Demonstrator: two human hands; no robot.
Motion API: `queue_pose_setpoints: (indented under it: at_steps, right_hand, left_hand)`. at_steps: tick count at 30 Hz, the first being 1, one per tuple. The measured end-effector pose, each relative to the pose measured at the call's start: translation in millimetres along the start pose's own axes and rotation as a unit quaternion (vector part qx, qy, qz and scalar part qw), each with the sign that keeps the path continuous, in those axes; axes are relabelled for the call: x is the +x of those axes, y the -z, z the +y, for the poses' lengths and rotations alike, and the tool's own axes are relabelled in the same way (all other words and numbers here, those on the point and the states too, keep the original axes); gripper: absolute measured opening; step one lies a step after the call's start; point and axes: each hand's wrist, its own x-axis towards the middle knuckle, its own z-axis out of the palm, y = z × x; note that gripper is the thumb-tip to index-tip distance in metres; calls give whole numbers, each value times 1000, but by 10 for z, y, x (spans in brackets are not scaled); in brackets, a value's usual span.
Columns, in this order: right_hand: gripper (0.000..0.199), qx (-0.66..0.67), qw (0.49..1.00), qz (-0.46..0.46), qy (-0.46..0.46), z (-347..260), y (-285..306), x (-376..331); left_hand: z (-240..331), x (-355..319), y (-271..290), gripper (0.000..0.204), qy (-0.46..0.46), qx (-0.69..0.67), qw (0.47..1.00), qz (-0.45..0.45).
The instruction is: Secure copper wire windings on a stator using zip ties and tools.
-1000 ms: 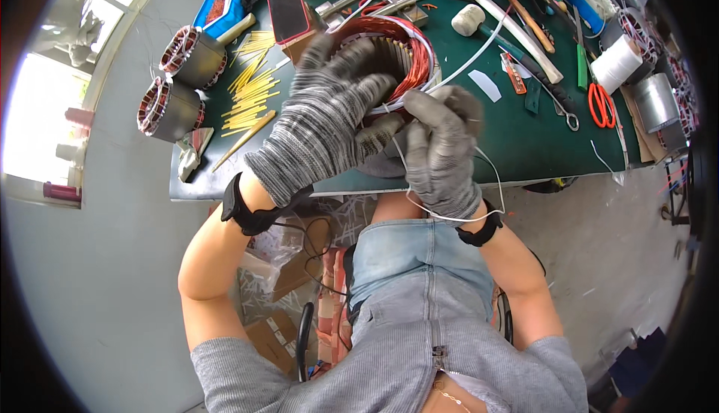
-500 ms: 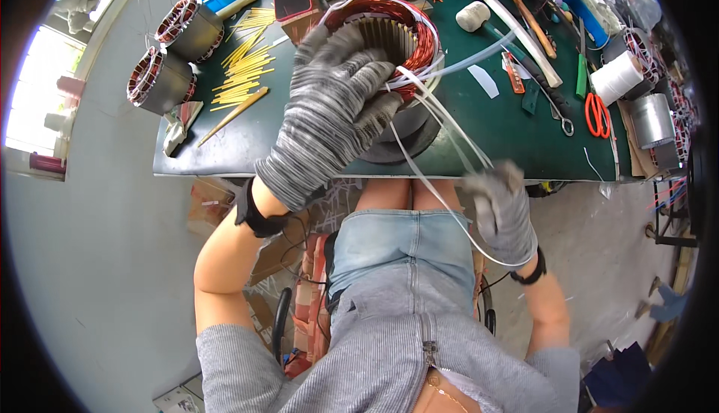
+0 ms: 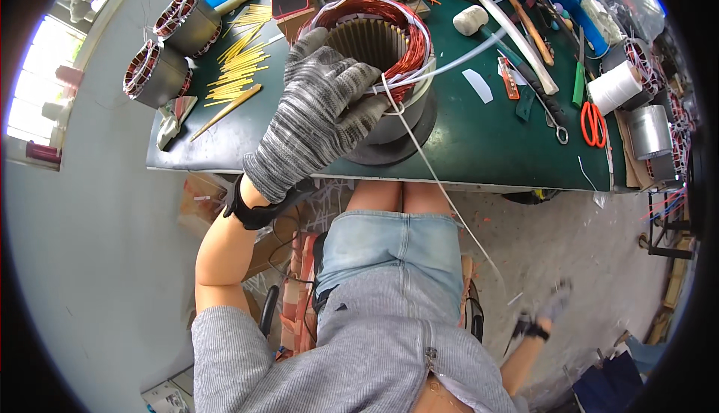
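Grey-knit gloved left hand (image 3: 318, 117) clamped over near rim of copper-wound stator (image 3: 382, 46), fingers curled down on the windings, pinning white cord (image 3: 434, 181) against the core. Two smaller stators (image 3: 168, 50) and yellow slot sticks (image 3: 240, 53) well left of the grip, on green bench mat (image 3: 479, 143). Cord running taut from grip, down and right. Right hand (image 3: 550, 310) far below-right of bench, blurred; closure on cord end not discernible.

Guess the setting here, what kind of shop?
Likely a motor winding or repair workshop: a stator with copper coils under the gloved left hand, two more wound stators, and scissors on the green bench.
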Motion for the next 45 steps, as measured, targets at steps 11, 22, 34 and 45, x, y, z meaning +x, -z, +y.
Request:
queue_pose_setpoints:
  at_steps: [11, 22, 34, 45]
  right_hand:
    - [21, 125, 806, -212, 538, -4670, -2795, -1202]
    - [19, 178, 848, -267, 421, -4618, -2597, -1248]
    - [24, 370, 508, -740, -240, -4677, -2128, -1066]
    - [14, 154, 833, -204, 491, -4644, -2781, -1298]
  left_hand:
    - [-122, 65, -15, 25, -13, -82, 996, -12]
    - [-135, 138, 106, 76, 83, -166, 980, -67]
    - [-153, 177, 147, 85, 12, -145, 986, -77]
    - [-170, 263, 169, 95, 29, -211, 968, -131]
